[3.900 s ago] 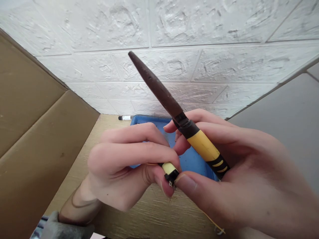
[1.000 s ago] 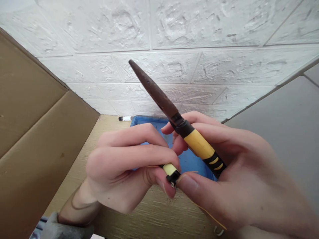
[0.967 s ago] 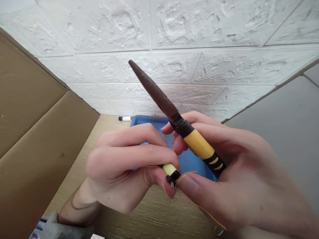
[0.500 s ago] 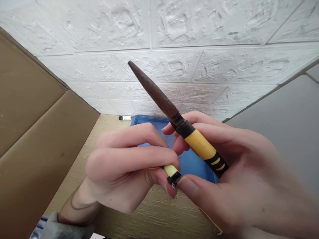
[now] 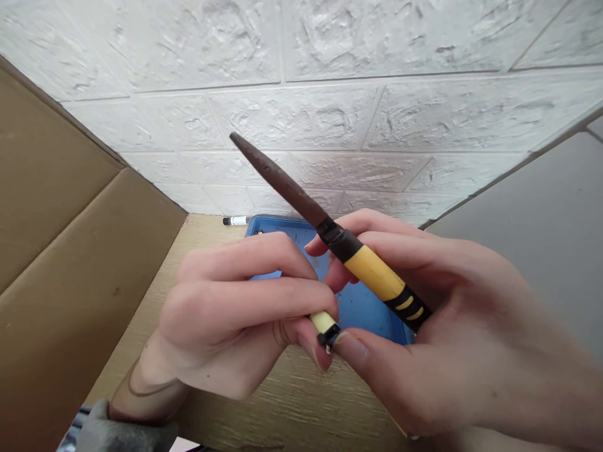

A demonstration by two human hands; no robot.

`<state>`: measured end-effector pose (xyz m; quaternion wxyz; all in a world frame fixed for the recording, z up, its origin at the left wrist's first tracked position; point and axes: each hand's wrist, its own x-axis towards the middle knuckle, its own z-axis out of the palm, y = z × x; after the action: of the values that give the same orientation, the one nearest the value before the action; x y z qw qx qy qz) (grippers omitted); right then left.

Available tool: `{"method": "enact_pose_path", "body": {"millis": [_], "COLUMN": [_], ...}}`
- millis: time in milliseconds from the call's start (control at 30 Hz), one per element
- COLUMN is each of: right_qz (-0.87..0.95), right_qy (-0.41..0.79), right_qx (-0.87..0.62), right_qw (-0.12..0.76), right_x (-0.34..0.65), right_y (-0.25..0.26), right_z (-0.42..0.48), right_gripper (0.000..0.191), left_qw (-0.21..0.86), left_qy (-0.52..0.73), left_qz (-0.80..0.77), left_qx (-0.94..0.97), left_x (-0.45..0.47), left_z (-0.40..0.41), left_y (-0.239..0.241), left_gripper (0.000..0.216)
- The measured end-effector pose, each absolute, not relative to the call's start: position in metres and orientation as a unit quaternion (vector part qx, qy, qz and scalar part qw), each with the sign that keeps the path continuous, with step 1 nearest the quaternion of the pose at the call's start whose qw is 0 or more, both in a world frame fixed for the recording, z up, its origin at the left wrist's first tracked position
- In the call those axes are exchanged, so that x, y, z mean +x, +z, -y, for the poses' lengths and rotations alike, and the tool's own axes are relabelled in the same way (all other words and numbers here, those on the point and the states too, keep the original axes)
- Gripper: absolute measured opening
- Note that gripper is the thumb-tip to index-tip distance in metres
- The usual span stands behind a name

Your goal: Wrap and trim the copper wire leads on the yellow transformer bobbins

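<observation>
Over the near edge of the blue plastic tray (image 5: 372,314), we pinch a small pale-yellow cylinder with a black end (image 5: 325,326) in our left hand (image 5: 221,326). Its fingers are curled tight around the piece, and the thumb of our right hand (image 5: 461,358) presses on the black end. The other right fingers wrap the yellow-and-black handle of a dark brown tapered file (image 5: 330,231), whose tip slants up and left past the tray's far edge. To do this well, we judge, we should pinch firmly close to the black end, move only the thumb, and not let the file swing. The tray, on the pale wooden tabletop (image 5: 292,402), is mostly hidden behind our hands. Its bare part shows only a few dark specks, and we cannot tell what else it holds. A black-and-white marker (image 5: 235,220) lies just beyond its far left corner, and a brown cardboard sheet (image 5: 70,263) stands to its left.
</observation>
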<state>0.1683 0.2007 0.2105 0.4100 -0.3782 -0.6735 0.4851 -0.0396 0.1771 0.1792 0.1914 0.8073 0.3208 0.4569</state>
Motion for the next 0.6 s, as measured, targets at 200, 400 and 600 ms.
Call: {"method": "enact_pose_path", "body": {"millis": [200,400,600], "right_qz": [0.710,0.745,0.726], "right_qy": [0.459,0.411,0.452], "right_qx": [-0.366,-0.358,-0.354], "right_qw": [0.389,0.385,0.379], "right_x": [0.173,0.180,0.178], "right_y": [0.213,0.208,0.212], "right_z": [-0.205,-0.204,-0.204], "right_gripper": [0.031,0.030,0.025], "left_qw": [0.183,0.195,0.194], "left_qy": [0.465,0.464,0.461], "left_qz": [-0.316,-0.312,-0.311], "left_qx": [0.807,0.806,0.808], "left_x": [-0.039,-0.038,-0.036], "left_z": [-0.176,-0.177,-0.177], "left_y": [0.178,0.180,0.181], "left_gripper": [0.022,0.029,0.026]}}
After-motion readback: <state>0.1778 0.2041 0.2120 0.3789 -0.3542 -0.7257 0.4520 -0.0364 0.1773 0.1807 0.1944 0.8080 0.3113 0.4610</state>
